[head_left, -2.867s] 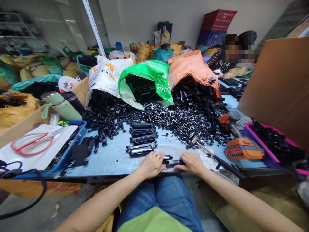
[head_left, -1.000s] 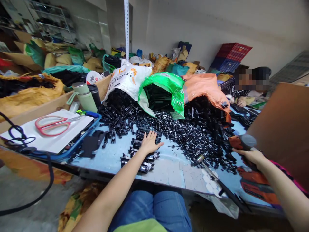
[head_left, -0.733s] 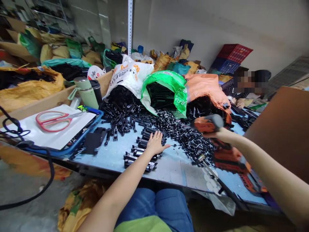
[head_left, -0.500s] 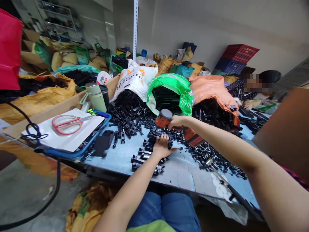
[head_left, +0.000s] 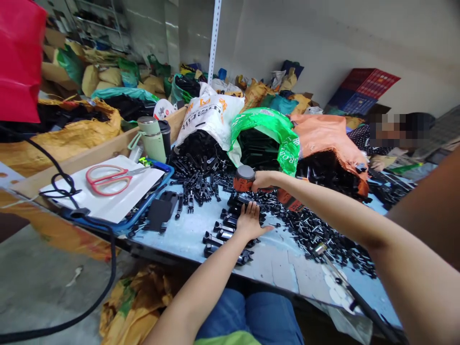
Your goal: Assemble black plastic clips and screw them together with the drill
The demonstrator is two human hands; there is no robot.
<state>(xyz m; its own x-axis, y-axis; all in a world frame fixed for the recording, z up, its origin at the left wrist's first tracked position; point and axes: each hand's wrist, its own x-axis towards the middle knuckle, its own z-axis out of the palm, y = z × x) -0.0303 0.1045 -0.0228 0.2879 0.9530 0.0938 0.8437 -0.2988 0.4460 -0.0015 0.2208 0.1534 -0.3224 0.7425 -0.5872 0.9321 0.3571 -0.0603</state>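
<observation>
My right hand (head_left: 264, 180) is wrapped round an orange and black power tool (head_left: 244, 178), held above the far end of a row of black parts (head_left: 219, 238). The tool's tip is hidden. My left hand (head_left: 249, 223) rests on the parts in that row, fingers and thumb spread. Small black pieces and screws (head_left: 318, 232) are heaped to the right of my hands, and more black pieces (head_left: 197, 184) lie at the far left of them.
Scissors (head_left: 109, 179) lie on white paper over a blue tray (head_left: 125, 226), beside a green flask (head_left: 153, 139). White, green and orange sacks (head_left: 268, 117) line the back. A metal rod (head_left: 336, 273) lies front right. A person (head_left: 377, 139) is at the far right.
The whole view has shifted, so the table and both hands appear slightly farther right. My left hand still rests on the row and my right hand still holds the tool.
</observation>
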